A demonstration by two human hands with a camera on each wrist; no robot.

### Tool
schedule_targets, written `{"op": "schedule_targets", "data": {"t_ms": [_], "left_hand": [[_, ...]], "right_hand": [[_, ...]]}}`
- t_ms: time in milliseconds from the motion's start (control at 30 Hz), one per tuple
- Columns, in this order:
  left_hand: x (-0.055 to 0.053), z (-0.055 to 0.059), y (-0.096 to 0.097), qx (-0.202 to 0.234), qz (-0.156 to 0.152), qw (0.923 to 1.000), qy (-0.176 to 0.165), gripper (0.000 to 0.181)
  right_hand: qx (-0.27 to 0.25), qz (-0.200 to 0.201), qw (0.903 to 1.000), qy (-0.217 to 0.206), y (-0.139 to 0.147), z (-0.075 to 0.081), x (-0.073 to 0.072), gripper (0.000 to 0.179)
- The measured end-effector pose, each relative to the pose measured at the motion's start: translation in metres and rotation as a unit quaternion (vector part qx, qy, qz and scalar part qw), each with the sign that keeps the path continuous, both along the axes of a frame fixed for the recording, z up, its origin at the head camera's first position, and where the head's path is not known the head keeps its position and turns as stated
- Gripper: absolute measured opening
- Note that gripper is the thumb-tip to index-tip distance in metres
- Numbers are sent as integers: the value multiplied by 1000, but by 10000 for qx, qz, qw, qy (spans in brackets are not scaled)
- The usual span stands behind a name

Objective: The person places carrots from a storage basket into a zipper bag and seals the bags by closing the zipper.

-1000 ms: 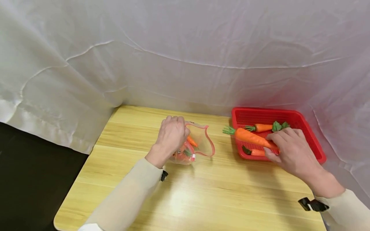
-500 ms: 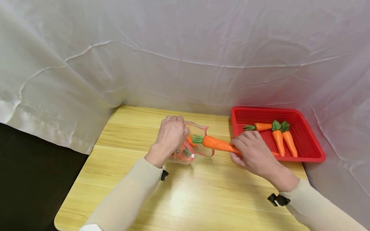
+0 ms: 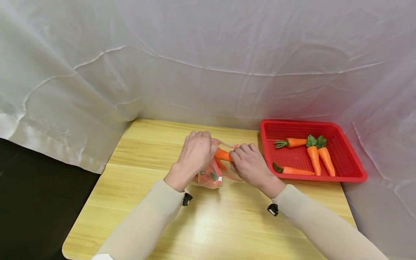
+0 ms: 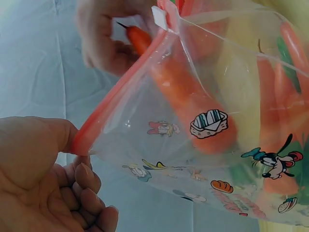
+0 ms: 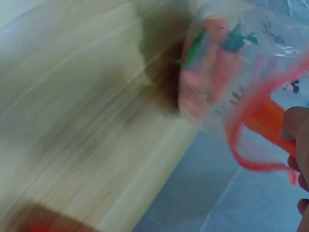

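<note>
A clear zip bag (image 3: 208, 182) with red edging and cartoon prints stands open on the table, with several carrots (image 4: 275, 106) inside it. My left hand (image 3: 196, 150) pinches the red rim (image 4: 104, 113) between thumb and fingers. At the bag's mouth, my right hand (image 3: 251, 164) grips a carrot (image 3: 222, 154) by its thin end. Through the plastic in the left wrist view, that carrot's thick end shows inside the bag. Its leafy top is hidden in the head view.
At the table's right stands a red plastic basket (image 3: 352, 155), with several carrots (image 3: 312, 159) lying in it. A pale cloth (image 3: 208, 65) hangs behind the wooden table (image 3: 136, 159). The table's left edge borders a dark area.
My right hand has moved left from the basket, bringing the carrot into the bag's mouth. My left hand stays at the rim, with the bag shifted only slightly.
</note>
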State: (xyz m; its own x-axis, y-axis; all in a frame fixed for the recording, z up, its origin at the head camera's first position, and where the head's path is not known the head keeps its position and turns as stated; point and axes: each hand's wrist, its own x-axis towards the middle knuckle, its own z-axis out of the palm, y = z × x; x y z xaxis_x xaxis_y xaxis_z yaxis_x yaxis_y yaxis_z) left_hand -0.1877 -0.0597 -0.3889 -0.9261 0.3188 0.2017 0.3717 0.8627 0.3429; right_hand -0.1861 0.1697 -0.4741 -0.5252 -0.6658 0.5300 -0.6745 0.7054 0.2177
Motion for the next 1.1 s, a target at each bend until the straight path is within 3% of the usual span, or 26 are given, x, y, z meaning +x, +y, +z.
{"op": "schedule_targets", "data": {"t_ms": [233, 400, 500, 633, 767, 833, 900, 1033, 1100], "left_hand": [[0, 1, 1, 18, -27, 10000, -39, 18], [-2, 1, 0, 186, 56, 9997, -169, 21], [-4, 1, -2, 308, 204, 9992, -171, 22], [-6, 3, -4, 436, 370, 9983, -122, 22], [-7, 4, -6, 539, 403, 9976, -129, 22], [-8, 3, -6, 561, 418, 9974, -155, 22], [-8, 3, -7, 577, 434, 9973, -166, 22], [-8, 1, -9, 591, 481, 9969, -176, 22], [-6, -1, -9, 561, 482, 9971, -200, 21]], "right_hand": [[-74, -305, 9995, 37, -17, -12, -5, 16], [314, -876, 9952, -301, -29, -12, -6, 14], [410, -837, 9945, -474, -27, -11, -4, 13], [-117, -626, 9973, -374, -11, -14, 5, 14], [-860, -1103, 9882, -630, 6, -19, 17, 21], [-1072, -1490, 9766, -1123, 11, -22, 24, 25], [-1181, -1796, 9580, -1897, 12, -22, 29, 23], [-1767, -1993, 8936, -3613, 5, -15, 29, 18], [-2270, -1910, 8580, -4194, -3, -5, 24, 18]]}}
